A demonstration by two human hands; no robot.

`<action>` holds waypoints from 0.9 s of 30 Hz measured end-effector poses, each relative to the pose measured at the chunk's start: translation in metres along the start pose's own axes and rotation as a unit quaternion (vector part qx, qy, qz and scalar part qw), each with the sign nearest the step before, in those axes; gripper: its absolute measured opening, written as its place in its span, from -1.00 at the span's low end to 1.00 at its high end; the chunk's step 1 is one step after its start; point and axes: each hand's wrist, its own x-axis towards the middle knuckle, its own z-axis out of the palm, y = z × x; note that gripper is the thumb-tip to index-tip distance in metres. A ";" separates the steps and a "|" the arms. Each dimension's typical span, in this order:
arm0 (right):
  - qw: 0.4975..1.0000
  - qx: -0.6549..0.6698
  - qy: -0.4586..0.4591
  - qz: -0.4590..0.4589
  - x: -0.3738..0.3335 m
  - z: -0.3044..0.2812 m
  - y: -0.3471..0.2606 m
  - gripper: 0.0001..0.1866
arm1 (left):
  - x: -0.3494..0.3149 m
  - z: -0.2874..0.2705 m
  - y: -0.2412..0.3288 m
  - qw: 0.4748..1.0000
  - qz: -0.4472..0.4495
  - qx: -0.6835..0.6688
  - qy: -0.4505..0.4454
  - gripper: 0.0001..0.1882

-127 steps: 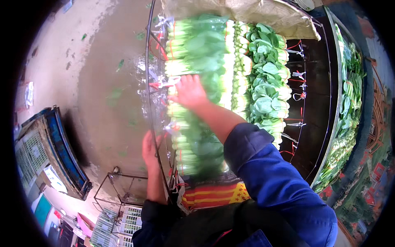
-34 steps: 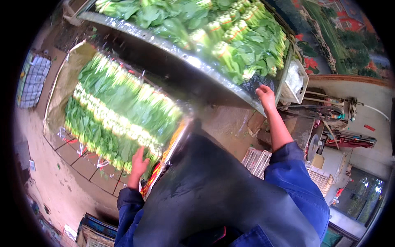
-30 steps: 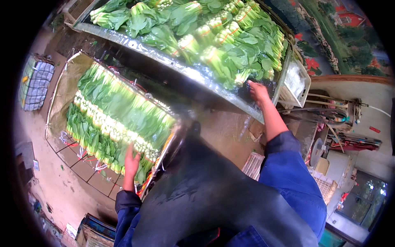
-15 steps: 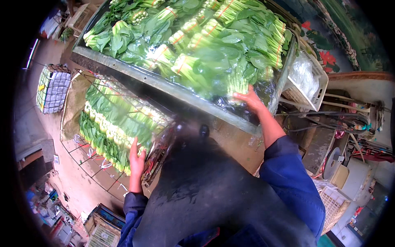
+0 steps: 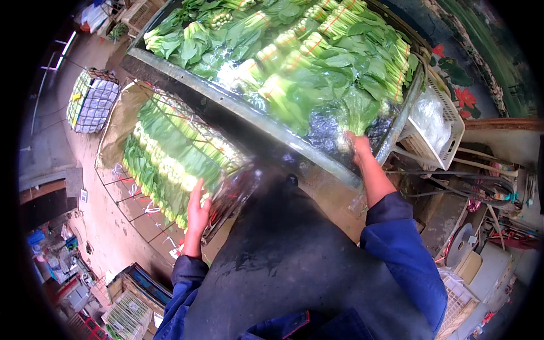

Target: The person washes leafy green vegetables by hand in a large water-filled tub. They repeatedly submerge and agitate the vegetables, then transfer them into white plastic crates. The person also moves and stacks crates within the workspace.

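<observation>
A long metal tray (image 5: 317, 156) holds tied bunches of leafy greens (image 5: 317, 73). My right hand (image 5: 357, 146) reaches over the tray's near rim, and its fingers curl around the base of one bunch of greens (image 5: 356, 110) at the right end. Lower left, a wire rack (image 5: 224, 207) carries rows of green bundles (image 5: 170, 158) under clear film. My left hand (image 5: 198, 212) lies flat on those bundles near the rack's edge, fingers stretched out and holding nothing. Both my sleeves are blue.
A white plastic basket (image 5: 450, 133) with clear bags hangs by the tray's right end. Cables and metal parts (image 5: 487, 192) lie to the right. A wire crate (image 5: 90, 102) stands upper left, with more crates (image 5: 133, 300) lower left. A dark apron (image 5: 283, 255) covers my front.
My right hand went from the tray's rim into the greens and closed on a bunch. My left hand stayed on the lower rack's bundles. The view tilted toward the tray.
</observation>
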 end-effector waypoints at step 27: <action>0.795 -0.471 -0.334 -0.186 -0.371 0.422 -0.058 -0.21 | 0.060 -0.107 -0.083 0.820 -0.018 -0.513 -0.251 0.06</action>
